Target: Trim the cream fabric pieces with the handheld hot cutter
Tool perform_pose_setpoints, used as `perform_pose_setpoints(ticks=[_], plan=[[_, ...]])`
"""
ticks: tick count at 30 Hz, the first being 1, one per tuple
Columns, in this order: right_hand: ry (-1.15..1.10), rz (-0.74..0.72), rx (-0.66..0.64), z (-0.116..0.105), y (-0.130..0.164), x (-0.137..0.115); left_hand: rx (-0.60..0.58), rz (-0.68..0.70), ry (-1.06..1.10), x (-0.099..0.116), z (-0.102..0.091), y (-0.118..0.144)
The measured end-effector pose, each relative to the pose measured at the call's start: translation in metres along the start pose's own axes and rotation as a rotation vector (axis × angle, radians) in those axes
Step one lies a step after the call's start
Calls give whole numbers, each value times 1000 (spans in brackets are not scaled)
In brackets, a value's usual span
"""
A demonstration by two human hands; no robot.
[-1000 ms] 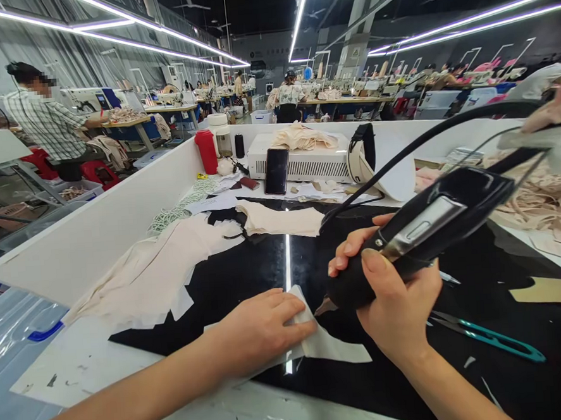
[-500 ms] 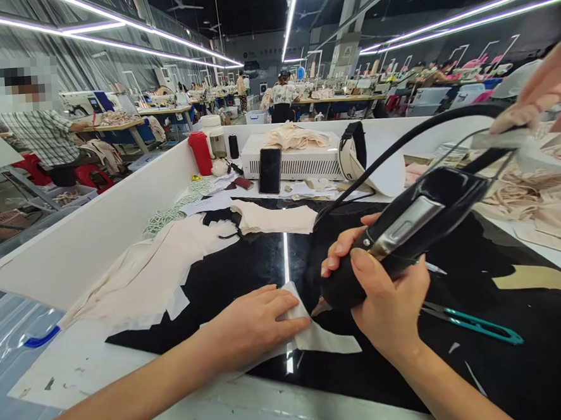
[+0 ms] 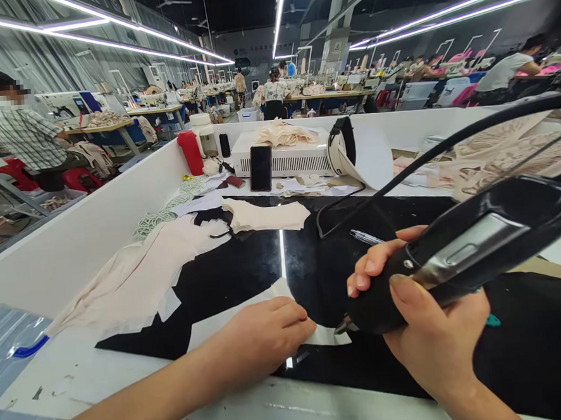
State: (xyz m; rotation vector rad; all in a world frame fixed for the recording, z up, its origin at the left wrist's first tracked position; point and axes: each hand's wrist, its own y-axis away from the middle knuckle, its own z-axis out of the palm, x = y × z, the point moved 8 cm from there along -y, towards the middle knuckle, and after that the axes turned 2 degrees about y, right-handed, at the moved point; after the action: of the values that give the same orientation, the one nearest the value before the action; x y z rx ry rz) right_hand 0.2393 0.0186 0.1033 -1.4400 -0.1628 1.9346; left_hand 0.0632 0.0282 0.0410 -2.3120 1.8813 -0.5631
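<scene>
Fingers of the left hand (image 3: 264, 334) press flat on the white fabric piece (image 3: 230, 314) at six o'clock; right hand (image 3: 425, 328), closed around the black cutting tool (image 3: 454, 250), should keep its tip low along the edge.

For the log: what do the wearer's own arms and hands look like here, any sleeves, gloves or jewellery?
Both forearms are bare up to the frame edge: no sleeves or gloves in view. The left hand shows no ring, watch or bracelet. The right hand is likewise unadorned, with short, plain nails on its fingers. No markings show on either arm.
</scene>
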Motion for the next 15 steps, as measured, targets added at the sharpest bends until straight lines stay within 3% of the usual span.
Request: perform_pose_setpoints(ticks=[15], plan=[[29,5,-19,1,7,-2,-54,-74,-59,-2,3,11]])
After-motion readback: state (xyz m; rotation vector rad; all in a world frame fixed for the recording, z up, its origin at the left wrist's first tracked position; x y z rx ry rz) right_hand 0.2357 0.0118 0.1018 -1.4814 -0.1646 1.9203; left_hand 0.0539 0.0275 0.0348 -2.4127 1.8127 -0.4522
